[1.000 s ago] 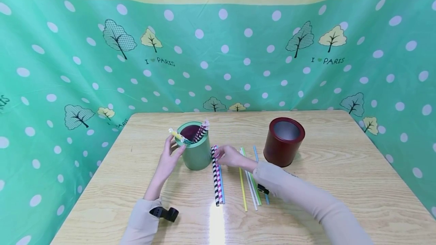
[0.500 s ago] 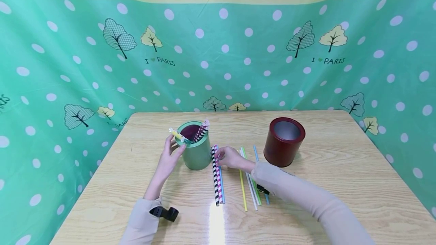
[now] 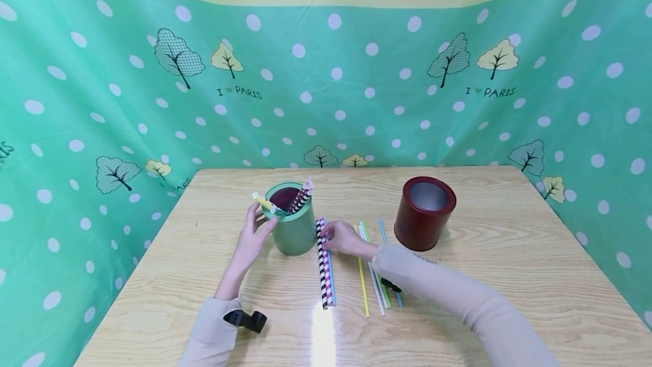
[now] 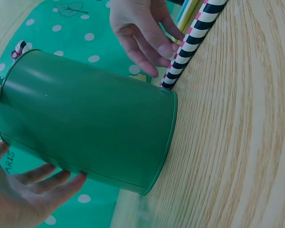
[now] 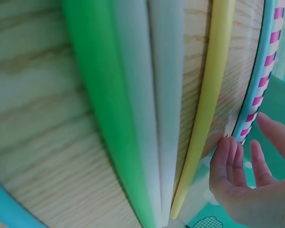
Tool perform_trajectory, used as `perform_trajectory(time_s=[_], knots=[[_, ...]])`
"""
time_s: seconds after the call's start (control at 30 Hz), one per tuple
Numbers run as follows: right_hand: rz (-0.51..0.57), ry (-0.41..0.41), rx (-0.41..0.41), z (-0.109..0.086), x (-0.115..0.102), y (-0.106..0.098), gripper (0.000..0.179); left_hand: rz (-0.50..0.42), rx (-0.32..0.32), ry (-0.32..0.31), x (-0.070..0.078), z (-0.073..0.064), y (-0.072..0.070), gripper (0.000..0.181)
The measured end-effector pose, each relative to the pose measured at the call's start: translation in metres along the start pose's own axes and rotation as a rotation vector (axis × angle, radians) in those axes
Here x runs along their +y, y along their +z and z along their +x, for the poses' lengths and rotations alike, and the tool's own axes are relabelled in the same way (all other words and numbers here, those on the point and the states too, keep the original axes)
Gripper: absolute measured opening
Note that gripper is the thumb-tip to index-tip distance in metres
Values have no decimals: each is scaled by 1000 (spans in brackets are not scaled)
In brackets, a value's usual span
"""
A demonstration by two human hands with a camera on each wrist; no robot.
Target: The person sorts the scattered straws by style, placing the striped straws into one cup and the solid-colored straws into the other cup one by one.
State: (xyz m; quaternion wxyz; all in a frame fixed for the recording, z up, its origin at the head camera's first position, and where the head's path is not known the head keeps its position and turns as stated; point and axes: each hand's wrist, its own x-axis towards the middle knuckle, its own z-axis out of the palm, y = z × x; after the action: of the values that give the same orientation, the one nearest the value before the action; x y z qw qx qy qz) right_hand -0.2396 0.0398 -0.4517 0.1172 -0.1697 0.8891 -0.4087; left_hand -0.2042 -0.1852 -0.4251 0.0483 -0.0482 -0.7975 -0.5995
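My left hand (image 3: 253,237) holds the left side of a green can (image 3: 294,238), thumb near its rim and fingers along the wall. Striped straws and a yellow piece (image 3: 262,200) stick out of the can's mouth. Right beside its base lie a black-striped straw (image 3: 323,285), a pink-striped straw (image 3: 329,287) and a blue straw (image 3: 333,285). My right hand (image 3: 343,238) is at their far ends, its loosely bent fingertips touching or nearly touching them; a firm pinch is not visible. The right wrist view shows the fingers (image 5: 235,166) beside the blue and pink-striped straws.
Right of my right hand lie a yellow straw (image 3: 364,287), white straws (image 3: 376,287), a green straw (image 3: 384,287) and another blue straw (image 3: 382,231), partly under my forearm. A dark red can (image 3: 423,222) stands farther right. A dotted curtain (image 3: 326,89) hangs behind the wooden table (image 3: 168,265).
The right forearm has shifted slightly to the left. My left hand, the cans and the straws look unmoved.
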Motion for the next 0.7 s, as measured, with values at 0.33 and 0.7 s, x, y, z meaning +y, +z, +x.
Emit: perform_trajectory(time_s=[0.33,0.7], knots=[[-42,-5,-3,1,-2,3,28,-17,-7,-17,0,-1,0,65],[-93,9,-11,2,-9,3,24,2,8,-3,0,0,1,65]])
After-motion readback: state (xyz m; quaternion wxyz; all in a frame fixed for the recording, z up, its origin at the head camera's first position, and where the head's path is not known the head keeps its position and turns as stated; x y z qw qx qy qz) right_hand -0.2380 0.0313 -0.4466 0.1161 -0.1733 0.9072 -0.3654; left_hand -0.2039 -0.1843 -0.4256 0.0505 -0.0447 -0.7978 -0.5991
